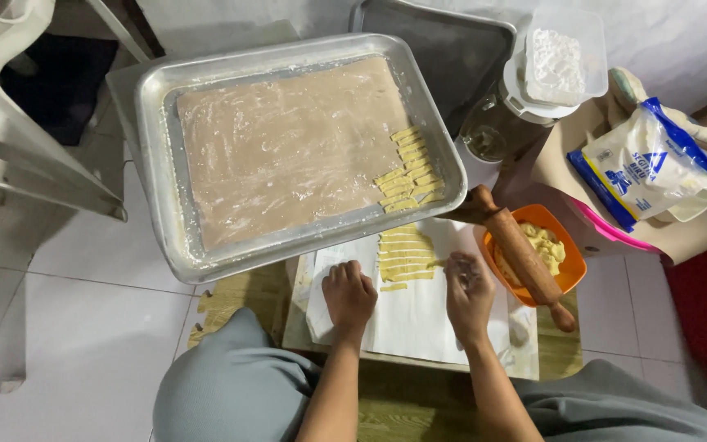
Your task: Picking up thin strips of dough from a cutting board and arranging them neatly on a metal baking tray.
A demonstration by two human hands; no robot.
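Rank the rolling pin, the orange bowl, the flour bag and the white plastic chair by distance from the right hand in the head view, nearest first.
From the right hand:
1. Rolling pin, just to its right.
2. Orange bowl, under the pin.
3. Flour bag, upper right.
4. White plastic chair, far left.

A batch of pale yellow dough strips (404,255) lay flat in a tight stack of parallel rows on a sheet of white paper (419,315), with one short strip apart at the near end of the stack. The paper itself was spread over a small wooden board (556,352) and looked dusted with flour. More of the same yellow strips (408,168) sat in neat slanted rows at the right edge of a brown-lined metal tray (157,155), touching one another.
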